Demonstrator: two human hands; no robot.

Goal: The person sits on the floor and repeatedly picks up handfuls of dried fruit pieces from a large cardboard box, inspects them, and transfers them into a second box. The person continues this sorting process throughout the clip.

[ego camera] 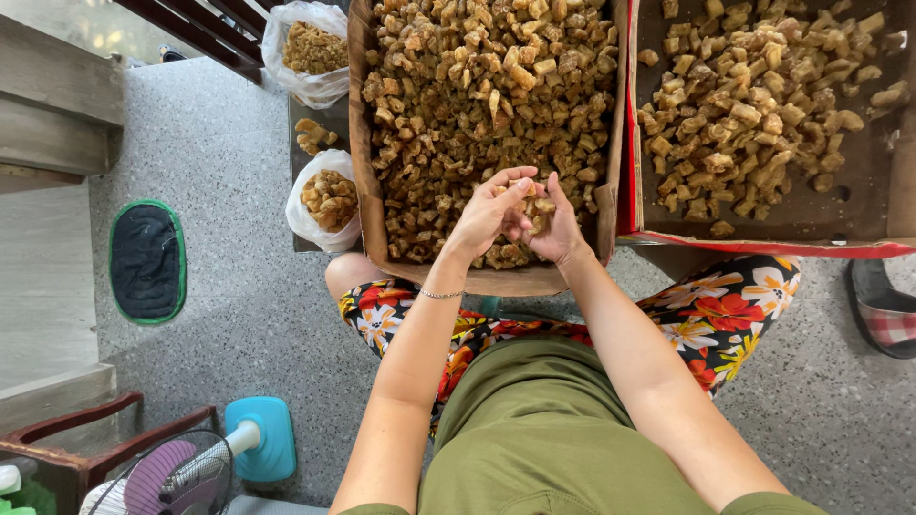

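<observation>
**A:** How many of each thing do you count?

**B:** Two cardboard trays of fried golden-brown chunks — the left tray (361,143) heaped full, the right tray (863,191) with a red edge and only partly covered. Two clear plastic bags of the same chunks, the upper bag (307,43) and the lower bag (327,202), plus a few loose pieces between them. One fan (167,475) with a blue base, one dark mat (146,261) edged in green, one checked slipper (885,313).

**A:** And the hands?

**B:** Two, both over the near end of the left tray. The left hand (489,215) and the right hand (553,224) are cupped together, touching, with a small clump of chunks (530,202) pinched between them.

**A:** So the fingers are closed?

**B:** Curled around that clump, yes — the left fingertips (520,178) arch over its top, the right hand's fingers press in from the other side. The clump sits just above the pile, inside the left tray.

**A:** The surroundings?

**B:** A speckled grey stone floor (229,172). The trays rest on something low and dark in front of the seated person's knees. A wooden step (52,95) is at the left, a wooden chair frame near the fan.
</observation>
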